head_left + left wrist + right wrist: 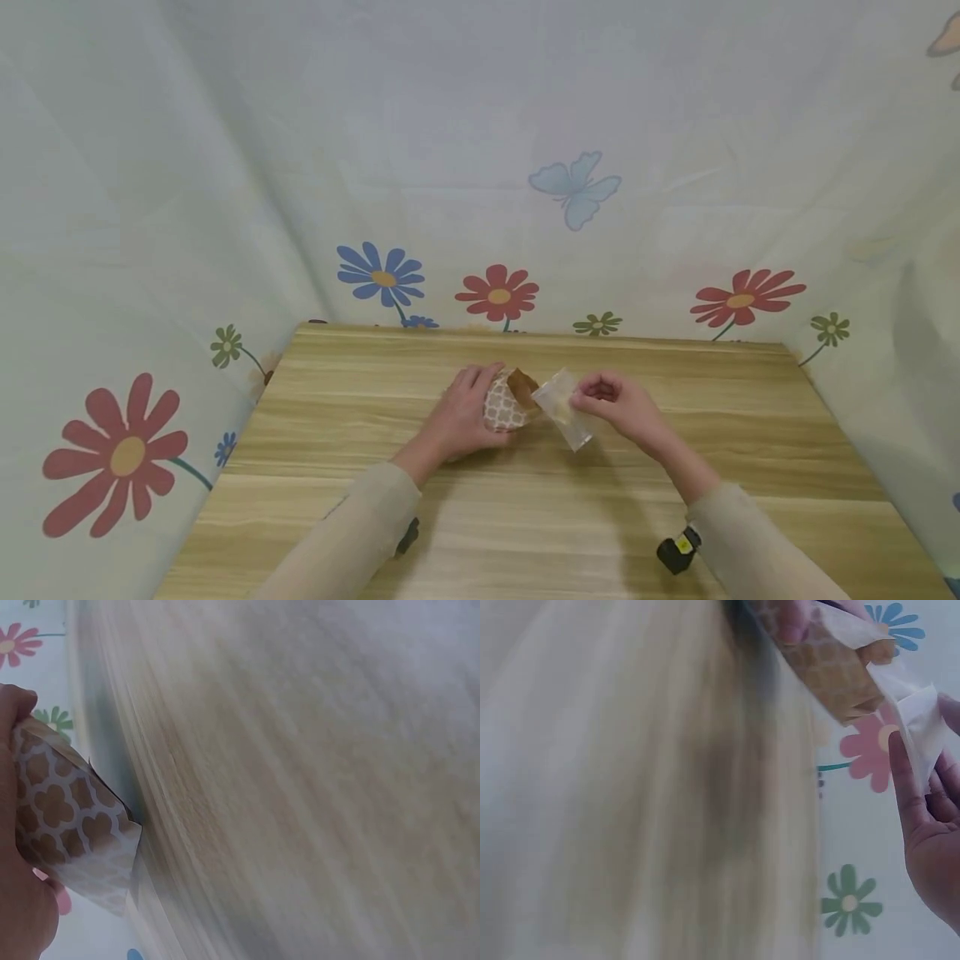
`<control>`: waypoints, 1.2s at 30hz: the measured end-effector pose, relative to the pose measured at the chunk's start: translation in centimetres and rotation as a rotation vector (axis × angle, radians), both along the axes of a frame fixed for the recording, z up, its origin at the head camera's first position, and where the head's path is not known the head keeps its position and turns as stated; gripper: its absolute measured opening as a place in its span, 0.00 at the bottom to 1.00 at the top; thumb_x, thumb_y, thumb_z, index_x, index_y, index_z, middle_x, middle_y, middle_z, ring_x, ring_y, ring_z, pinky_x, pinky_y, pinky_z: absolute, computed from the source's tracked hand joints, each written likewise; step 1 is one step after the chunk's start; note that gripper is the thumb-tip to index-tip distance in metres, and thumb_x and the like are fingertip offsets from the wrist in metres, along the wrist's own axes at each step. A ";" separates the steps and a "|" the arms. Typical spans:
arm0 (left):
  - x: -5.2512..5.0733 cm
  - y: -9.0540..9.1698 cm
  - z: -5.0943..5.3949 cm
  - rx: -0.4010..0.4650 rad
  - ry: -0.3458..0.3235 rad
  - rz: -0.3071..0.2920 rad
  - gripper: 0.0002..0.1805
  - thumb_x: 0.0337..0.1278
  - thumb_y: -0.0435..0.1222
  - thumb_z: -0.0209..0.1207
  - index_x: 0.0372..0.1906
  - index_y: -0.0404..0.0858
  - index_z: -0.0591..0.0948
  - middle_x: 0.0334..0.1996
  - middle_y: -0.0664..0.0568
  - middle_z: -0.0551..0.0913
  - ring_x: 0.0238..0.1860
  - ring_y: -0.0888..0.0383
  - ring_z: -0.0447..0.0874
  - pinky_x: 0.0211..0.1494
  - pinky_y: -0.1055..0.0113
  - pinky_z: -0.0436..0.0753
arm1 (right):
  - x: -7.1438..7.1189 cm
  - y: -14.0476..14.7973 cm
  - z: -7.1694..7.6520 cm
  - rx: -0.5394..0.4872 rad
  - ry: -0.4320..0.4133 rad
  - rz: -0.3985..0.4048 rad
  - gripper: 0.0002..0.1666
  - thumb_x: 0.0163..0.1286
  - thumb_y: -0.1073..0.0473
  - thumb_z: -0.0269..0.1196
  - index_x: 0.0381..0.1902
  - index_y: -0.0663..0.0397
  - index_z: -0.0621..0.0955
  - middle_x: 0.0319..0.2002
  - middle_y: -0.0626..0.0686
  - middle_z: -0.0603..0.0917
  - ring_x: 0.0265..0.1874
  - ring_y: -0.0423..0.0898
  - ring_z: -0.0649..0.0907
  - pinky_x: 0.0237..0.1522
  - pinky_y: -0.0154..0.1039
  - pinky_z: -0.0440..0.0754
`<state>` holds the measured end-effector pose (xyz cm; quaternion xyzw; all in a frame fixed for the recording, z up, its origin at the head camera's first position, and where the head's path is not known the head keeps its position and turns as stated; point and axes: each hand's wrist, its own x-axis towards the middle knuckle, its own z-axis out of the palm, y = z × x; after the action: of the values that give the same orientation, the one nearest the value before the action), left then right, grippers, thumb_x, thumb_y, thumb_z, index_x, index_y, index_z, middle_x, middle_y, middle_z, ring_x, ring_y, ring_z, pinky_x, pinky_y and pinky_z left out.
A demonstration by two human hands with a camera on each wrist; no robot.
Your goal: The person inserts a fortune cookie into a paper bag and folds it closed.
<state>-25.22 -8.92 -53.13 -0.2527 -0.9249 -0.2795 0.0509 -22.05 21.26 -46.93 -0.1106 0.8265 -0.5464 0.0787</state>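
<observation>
Over the table (525, 525), we see the left hand (459, 412) gripping a patterned paper bag (502, 408), its brown opening turned rightward. Just beside that opening, we locate a tilted translucent packet (561, 410); we cannot tell whether the two touch. Rightmost, we note the right hand (624, 410) pinching the packet.

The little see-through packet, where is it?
In the head view, the packet is pinched in the right hand, just right of the patterned paper bag in the left hand.
</observation>
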 end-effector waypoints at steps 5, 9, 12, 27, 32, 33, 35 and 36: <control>0.0 0.4 -0.1 -0.025 0.000 0.007 0.65 0.37 0.57 0.82 0.83 0.48 0.60 0.64 0.48 0.73 0.60 0.52 0.74 0.66 0.50 0.79 | -1.6 -0.8 1.0 0.126 0.077 0.016 0.16 0.72 0.52 0.74 0.48 0.56 0.85 0.43 0.52 0.89 0.45 0.47 0.86 0.47 0.42 0.85; 0.0 0.7 -0.2 -0.032 -0.010 0.008 0.66 0.36 0.57 0.81 0.84 0.48 0.59 0.66 0.48 0.72 0.62 0.51 0.73 0.67 0.49 0.79 | -2.7 -1.5 1.3 0.186 0.122 0.058 0.14 0.71 0.52 0.74 0.46 0.54 0.86 0.41 0.51 0.89 0.43 0.47 0.86 0.47 0.43 0.85; 0.0 0.8 -0.3 -0.033 -0.006 0.003 0.66 0.37 0.58 0.81 0.84 0.48 0.59 0.66 0.49 0.72 0.62 0.51 0.73 0.68 0.48 0.79 | -3.3 -2.0 1.3 0.215 0.154 0.077 0.13 0.70 0.54 0.75 0.45 0.56 0.86 0.41 0.51 0.89 0.42 0.46 0.86 0.48 0.43 0.85; -0.2 1.2 -0.6 -0.078 0.025 0.041 0.63 0.39 0.57 0.79 0.82 0.46 0.61 0.65 0.47 0.73 0.61 0.50 0.73 0.68 0.50 0.79 | -4.5 -4.2 0.7 0.233 0.198 -0.019 0.15 0.69 0.51 0.76 0.43 0.55 0.87 0.40 0.51 0.90 0.42 0.48 0.88 0.48 0.47 0.87; -0.3 1.4 -0.7 -0.091 0.021 0.063 0.62 0.40 0.58 0.79 0.82 0.46 0.61 0.64 0.47 0.72 0.59 0.50 0.73 0.66 0.51 0.79 | -4.7 -4.8 0.4 0.210 0.187 -0.050 0.14 0.68 0.51 0.77 0.42 0.55 0.87 0.40 0.52 0.90 0.43 0.49 0.88 0.48 0.47 0.88; -0.3 1.4 -0.7 -0.092 0.017 0.064 0.62 0.40 0.58 0.79 0.82 0.46 0.61 0.64 0.47 0.72 0.59 0.50 0.73 0.66 0.51 0.79 | -4.7 -4.9 0.3 0.205 0.188 -0.057 0.14 0.68 0.52 0.77 0.42 0.55 0.87 0.40 0.52 0.90 0.43 0.49 0.88 0.48 0.48 0.88; -0.3 1.5 -0.8 -0.088 0.010 0.066 0.62 0.40 0.58 0.79 0.82 0.46 0.61 0.63 0.47 0.73 0.59 0.50 0.73 0.66 0.51 0.79 | -4.8 -5.1 0.1 0.197 0.194 -0.063 0.13 0.69 0.53 0.76 0.41 0.55 0.87 0.40 0.52 0.90 0.43 0.49 0.88 0.48 0.48 0.88; -0.3 1.6 -0.8 -0.085 0.004 0.068 0.62 0.39 0.58 0.79 0.82 0.46 0.62 0.63 0.47 0.73 0.58 0.50 0.73 0.66 0.51 0.79 | -4.8 -5.2 -0.1 0.193 0.196 -0.066 0.12 0.70 0.53 0.76 0.41 0.55 0.87 0.40 0.52 0.90 0.42 0.49 0.88 0.47 0.47 0.88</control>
<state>-25.49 -7.32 -53.93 -0.2236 -0.9439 -0.2377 0.0512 -26.85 16.09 -46.99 -0.1281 0.8821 -0.4532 -0.0102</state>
